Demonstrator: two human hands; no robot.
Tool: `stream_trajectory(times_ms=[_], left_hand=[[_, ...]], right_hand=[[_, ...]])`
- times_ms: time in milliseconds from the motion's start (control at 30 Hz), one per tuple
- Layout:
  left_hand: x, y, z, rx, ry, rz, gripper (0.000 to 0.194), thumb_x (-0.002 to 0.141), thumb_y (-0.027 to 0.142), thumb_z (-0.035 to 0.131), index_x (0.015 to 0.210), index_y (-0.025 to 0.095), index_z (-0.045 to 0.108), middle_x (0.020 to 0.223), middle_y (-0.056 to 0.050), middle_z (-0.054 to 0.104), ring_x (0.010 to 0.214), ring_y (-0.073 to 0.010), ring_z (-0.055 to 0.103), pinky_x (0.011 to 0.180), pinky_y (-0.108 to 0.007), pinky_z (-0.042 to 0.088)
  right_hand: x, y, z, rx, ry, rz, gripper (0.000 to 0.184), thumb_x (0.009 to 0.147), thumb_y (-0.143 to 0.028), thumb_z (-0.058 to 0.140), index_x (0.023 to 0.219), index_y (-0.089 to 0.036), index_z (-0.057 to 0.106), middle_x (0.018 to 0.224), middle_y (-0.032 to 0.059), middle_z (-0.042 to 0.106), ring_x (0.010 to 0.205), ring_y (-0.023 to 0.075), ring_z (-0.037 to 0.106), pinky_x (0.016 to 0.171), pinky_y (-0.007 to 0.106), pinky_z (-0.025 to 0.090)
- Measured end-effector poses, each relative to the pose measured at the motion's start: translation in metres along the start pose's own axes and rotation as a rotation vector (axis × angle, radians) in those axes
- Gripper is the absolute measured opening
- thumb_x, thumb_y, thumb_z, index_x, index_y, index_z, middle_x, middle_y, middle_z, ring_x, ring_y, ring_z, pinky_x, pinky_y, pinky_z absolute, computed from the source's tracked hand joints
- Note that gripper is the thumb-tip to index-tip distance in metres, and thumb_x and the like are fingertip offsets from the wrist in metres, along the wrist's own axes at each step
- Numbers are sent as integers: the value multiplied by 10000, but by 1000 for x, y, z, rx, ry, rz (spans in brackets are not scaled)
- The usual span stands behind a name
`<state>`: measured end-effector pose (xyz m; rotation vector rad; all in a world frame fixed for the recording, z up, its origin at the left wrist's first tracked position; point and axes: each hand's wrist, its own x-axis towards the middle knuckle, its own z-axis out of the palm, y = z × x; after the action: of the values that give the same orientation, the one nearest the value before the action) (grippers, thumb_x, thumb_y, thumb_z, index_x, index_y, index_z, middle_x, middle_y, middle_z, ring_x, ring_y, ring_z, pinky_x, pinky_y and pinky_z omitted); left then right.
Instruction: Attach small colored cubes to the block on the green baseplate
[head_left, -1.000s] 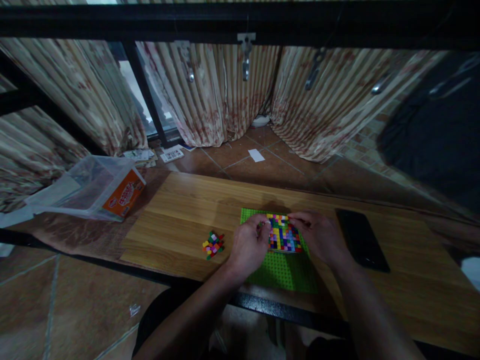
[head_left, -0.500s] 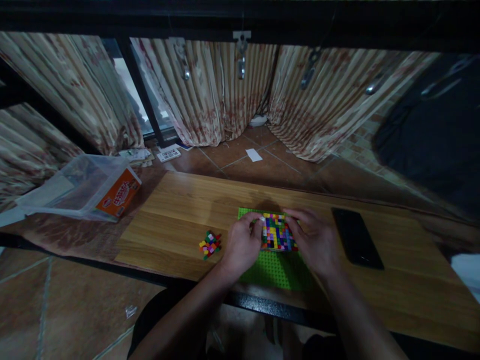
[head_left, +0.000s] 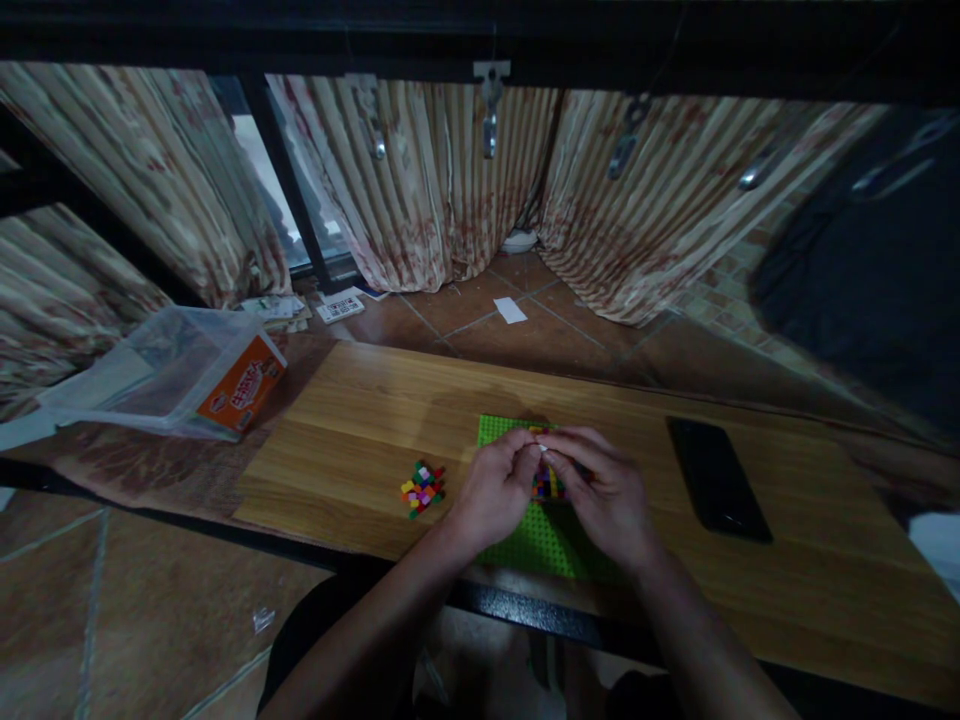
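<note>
My left hand (head_left: 493,490) and my right hand (head_left: 609,492) meet over the green baseplate (head_left: 529,540), thumbs and fingertips nearly touching. A small white toy brick (head_left: 541,447) shows between the fingertips of both hands, closed on it. Below the hands, a patch of many-coloured bricks (head_left: 551,488) covers part of the baseplate; my fingers hide most of it. To the left of my left hand lies a loose pile of coloured bricks (head_left: 422,489) on the wooden table.
A black phone-like slab (head_left: 718,478) lies on the wooden table (head_left: 360,400), right of my right hand. A clear plastic box (head_left: 172,400) with an orange label stands beyond the table's left end. Curtains (head_left: 420,190) hang behind, and a paper (head_left: 510,310) lies on the floor.
My right hand has moved left to meet my left hand, its fingers now closed at the white brick. The coloured patch is more covered. The view has shifted slightly.
</note>
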<state>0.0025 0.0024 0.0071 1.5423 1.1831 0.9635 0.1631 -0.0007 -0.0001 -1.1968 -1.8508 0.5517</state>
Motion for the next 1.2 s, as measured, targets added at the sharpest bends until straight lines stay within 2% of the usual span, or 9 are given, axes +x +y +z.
stream_trajectory(times_ms=[167, 300, 467, 600, 733, 967, 1067, 1200], left_hand=[[0, -1, 2, -123, -39, -29, 256, 972, 309, 431, 870, 183, 629, 793, -5, 640, 758, -137, 610, 722, -232, 495], [1, -7, 4, -108, 12, -59, 253, 961, 351, 473, 942, 184, 662, 828, -8, 672, 769, -141, 630, 718, -238, 507], [2, -8, 4, -123, 90, -106, 192, 927, 300, 531, 948, 175, 675, 850, -16, 711, 750, -141, 661, 670, -230, 505], [2, -5, 2, -67, 119, -142, 189, 914, 296, 543, 969, 176, 679, 844, -16, 714, 710, -137, 657, 605, -218, 480], [3, -5, 2, 11, 146, -146, 203, 917, 299, 529, 998, 180, 671, 849, -15, 711, 674, -132, 649, 585, -221, 467], [2, -6, 3, 64, 119, -141, 280, 921, 308, 533, 1164, 200, 622, 1060, -50, 734, 796, -159, 697, 698, -258, 544], [1, -7, 3, 68, 117, -122, 318, 930, 313, 532, 1218, 200, 607, 1162, -67, 724, 844, -173, 710, 764, -287, 564], [1, -9, 4, 97, 115, -115, 340, 940, 319, 524, 1248, 198, 603, 1165, -73, 731, 874, -184, 717, 806, -301, 569]], right_hand=[[0, -4, -3, 10, 31, 15, 189, 952, -317, 586, 1022, -306, 761, 1022, 29, 730, 948, 188, 688, 843, 329, 550], [2, 2, -10, -6, 119, 88, 182, 933, -354, 600, 997, -268, 746, 990, 38, 742, 932, 208, 692, 839, 346, 549], [6, 17, -25, -98, 242, 203, 242, 913, -396, 580, 949, -219, 740, 971, 71, 749, 910, 250, 702, 810, 385, 559], [9, 24, -34, -221, 213, 232, 258, 903, -388, 550, 925, -215, 740, 954, 80, 752, 889, 264, 701, 808, 400, 555], [9, 27, -34, -276, 143, 223, 248, 893, -356, 531, 919, -222, 738, 956, 76, 753, 893, 255, 700, 836, 395, 544], [8, 28, -27, -320, 46, 261, 285, 888, -343, 488, 927, -217, 741, 959, 81, 751, 883, 247, 700, 831, 399, 534], [9, 29, -25, -304, 39, 255, 288, 894, -344, 491, 931, -212, 745, 965, 87, 745, 890, 244, 696, 830, 394, 533], [9, 32, -24, -243, 64, 237, 268, 892, -353, 523, 903, -223, 758, 958, 76, 737, 868, 229, 690, 813, 384, 537]])
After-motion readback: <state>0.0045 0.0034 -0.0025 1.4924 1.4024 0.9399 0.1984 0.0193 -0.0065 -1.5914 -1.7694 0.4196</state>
